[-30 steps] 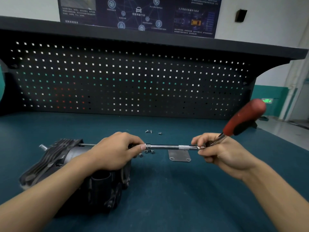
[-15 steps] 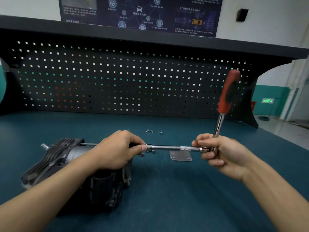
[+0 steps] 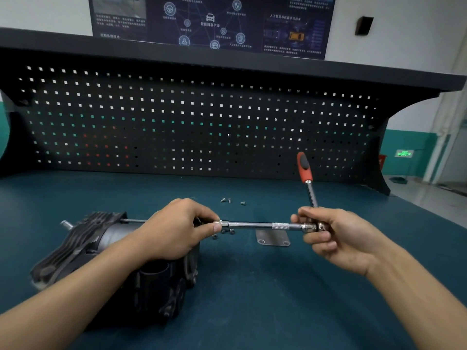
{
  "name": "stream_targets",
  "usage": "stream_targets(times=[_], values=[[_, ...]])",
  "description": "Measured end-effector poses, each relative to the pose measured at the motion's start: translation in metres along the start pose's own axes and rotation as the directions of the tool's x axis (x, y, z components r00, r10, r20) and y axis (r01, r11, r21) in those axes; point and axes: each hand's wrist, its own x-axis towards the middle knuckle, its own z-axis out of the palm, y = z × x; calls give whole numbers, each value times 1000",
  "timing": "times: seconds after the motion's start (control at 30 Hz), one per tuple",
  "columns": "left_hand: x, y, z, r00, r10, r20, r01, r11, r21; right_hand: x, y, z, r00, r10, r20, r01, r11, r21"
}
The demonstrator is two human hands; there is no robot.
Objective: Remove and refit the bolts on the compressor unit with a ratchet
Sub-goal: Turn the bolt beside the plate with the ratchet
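Within right hand (image 3: 341,238), ratchet (image 3: 311,193)

Bench (image 3: 252,299) bears compressor (image 3: 83,243), plate (image 3: 271,238) (bolts (image 3: 229,200) too).

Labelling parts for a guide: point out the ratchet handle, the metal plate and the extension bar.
ratchet handle (image 3: 305,169): head view, middle of red grip.
metal plate (image 3: 272,238): head view, bare centre.
extension bar (image 3: 252,225): head view, smooth shaft section.
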Motion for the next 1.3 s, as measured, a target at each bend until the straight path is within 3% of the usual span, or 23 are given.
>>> stream_targets(times=[0.27, 0.87, 1.1, 1.3], values=[[1, -1, 0, 1000, 10, -7, -10, 1000, 8, 1, 0, 1, 997, 75, -30, -74, 997, 32], [3, -5, 1, 1000, 21, -22, -21, 1000, 0, 0, -1, 2, 995, 60, -79, -56, 998, 42], [3, -4, 2, 1000, 18, -22, -18, 1000, 1, 0, 1, -1, 997, 2, -80, -10, 996, -93], [3, -6, 3, 999, 25, -24, -24, 999, 27, -2, -1, -1, 993, -119, 14, 119, 975, -189]])
